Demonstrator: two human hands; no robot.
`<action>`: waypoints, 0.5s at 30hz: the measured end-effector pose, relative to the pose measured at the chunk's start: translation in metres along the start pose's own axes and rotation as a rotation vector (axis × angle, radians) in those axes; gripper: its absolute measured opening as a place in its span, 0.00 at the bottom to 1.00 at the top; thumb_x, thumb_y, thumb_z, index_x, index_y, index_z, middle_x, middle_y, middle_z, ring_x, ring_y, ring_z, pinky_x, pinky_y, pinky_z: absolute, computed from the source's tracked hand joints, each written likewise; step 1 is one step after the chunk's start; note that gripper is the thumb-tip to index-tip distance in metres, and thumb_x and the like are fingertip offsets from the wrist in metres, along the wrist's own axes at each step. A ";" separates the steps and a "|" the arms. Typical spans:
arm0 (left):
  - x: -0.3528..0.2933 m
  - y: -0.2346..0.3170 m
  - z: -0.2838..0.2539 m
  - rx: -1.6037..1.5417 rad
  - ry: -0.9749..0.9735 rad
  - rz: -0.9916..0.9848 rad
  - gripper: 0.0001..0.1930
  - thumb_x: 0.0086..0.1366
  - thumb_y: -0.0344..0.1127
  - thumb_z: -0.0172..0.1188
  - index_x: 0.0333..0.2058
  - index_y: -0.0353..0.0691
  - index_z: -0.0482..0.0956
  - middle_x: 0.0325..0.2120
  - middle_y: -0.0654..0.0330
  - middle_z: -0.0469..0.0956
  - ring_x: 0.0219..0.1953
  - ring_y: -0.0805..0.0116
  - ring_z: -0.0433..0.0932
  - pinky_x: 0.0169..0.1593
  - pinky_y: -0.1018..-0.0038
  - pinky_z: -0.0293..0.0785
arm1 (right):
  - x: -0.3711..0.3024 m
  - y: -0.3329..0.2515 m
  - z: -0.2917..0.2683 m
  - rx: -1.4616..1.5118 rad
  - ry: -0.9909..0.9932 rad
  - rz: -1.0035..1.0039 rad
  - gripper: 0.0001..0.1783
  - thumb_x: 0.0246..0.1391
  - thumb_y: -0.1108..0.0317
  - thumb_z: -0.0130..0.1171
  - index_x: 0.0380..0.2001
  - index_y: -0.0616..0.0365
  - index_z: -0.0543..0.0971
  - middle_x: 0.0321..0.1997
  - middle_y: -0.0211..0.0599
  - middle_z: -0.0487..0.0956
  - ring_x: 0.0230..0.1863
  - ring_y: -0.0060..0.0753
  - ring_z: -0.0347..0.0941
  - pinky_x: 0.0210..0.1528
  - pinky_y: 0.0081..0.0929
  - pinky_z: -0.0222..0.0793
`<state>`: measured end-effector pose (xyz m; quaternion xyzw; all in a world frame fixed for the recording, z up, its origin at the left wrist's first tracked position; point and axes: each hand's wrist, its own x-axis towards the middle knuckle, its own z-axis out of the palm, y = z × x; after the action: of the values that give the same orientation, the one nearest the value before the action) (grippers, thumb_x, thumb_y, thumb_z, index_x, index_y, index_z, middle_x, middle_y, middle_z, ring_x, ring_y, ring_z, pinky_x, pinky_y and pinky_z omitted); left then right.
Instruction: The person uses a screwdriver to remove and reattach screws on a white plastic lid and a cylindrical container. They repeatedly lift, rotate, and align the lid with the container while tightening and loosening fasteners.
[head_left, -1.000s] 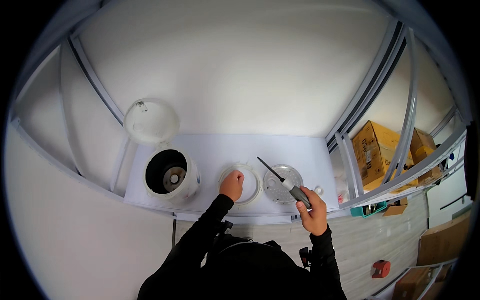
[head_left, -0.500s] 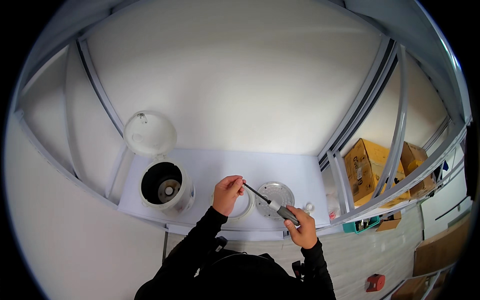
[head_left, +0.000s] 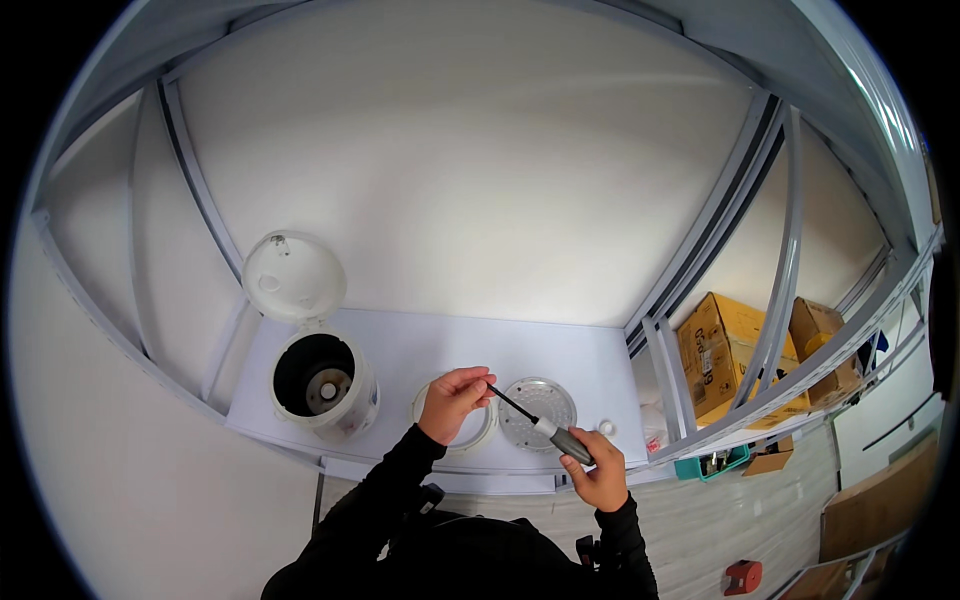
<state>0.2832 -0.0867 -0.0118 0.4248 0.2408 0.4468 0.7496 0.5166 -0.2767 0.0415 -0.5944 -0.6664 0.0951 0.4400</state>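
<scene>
My right hand (head_left: pixel 600 476) is wrapped round the grey handle of a screwdriver (head_left: pixel 545 428), whose dark shaft slants up to the left. At its tip, the fingers of my left hand (head_left: pixel 452 405) are pinched together; whatever small thing they hold is too hidden to name. Partly beneath my left hand lies a white ring (head_left: pixel 484 428). To the right of the ring rests a round, perforated metal plate (head_left: pixel 540 402). On the left stands a white rice cooker (head_left: pixel 350 412) with a dark interior and its lid (head_left: pixel 293 277) raised.
A small white round part (head_left: pixel 607 427) lies right of the metal plate on the white table (head_left: pixel 530 345). Metal frame posts (head_left: pixel 672 372) rise at the table's right side. Beyond them are a yellow carton (head_left: pixel 728 345), a teal bin (head_left: pixel 712 464) and a red stool (head_left: pixel 743 576).
The view has shifted slightly, so the table and the things on it appear a little lower and further left. Both hands keep their hold, with the screwdriver's tip still at the left fingertips.
</scene>
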 end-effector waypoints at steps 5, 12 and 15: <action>-0.004 0.008 0.011 -0.005 -0.036 0.012 0.14 0.73 0.28 0.59 0.55 0.36 0.78 0.48 0.55 0.83 0.44 0.69 0.83 0.47 0.74 0.81 | 0.003 -0.007 0.008 0.011 -0.021 -0.032 0.24 0.51 0.71 0.72 0.52 0.61 0.79 0.35 0.43 0.80 0.34 0.43 0.78 0.38 0.30 0.73; -0.013 0.039 0.008 0.046 -0.002 0.085 0.19 0.73 0.28 0.58 0.60 0.36 0.74 0.50 0.50 0.82 0.47 0.67 0.84 0.48 0.74 0.81 | 0.014 -0.020 0.027 0.106 -0.088 0.001 0.24 0.51 0.70 0.73 0.52 0.60 0.79 0.34 0.43 0.79 0.32 0.43 0.77 0.36 0.30 0.72; -0.024 0.061 -0.001 0.067 -0.014 0.106 0.24 0.72 0.27 0.58 0.65 0.36 0.68 0.52 0.49 0.80 0.49 0.65 0.83 0.50 0.73 0.81 | 0.029 -0.036 0.039 0.141 -0.112 -0.028 0.24 0.53 0.69 0.72 0.53 0.61 0.78 0.33 0.43 0.79 0.32 0.42 0.77 0.36 0.30 0.72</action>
<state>0.2424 -0.0922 0.0391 0.4649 0.2278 0.4746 0.7118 0.4665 -0.2451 0.0552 -0.5464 -0.6898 0.1686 0.4442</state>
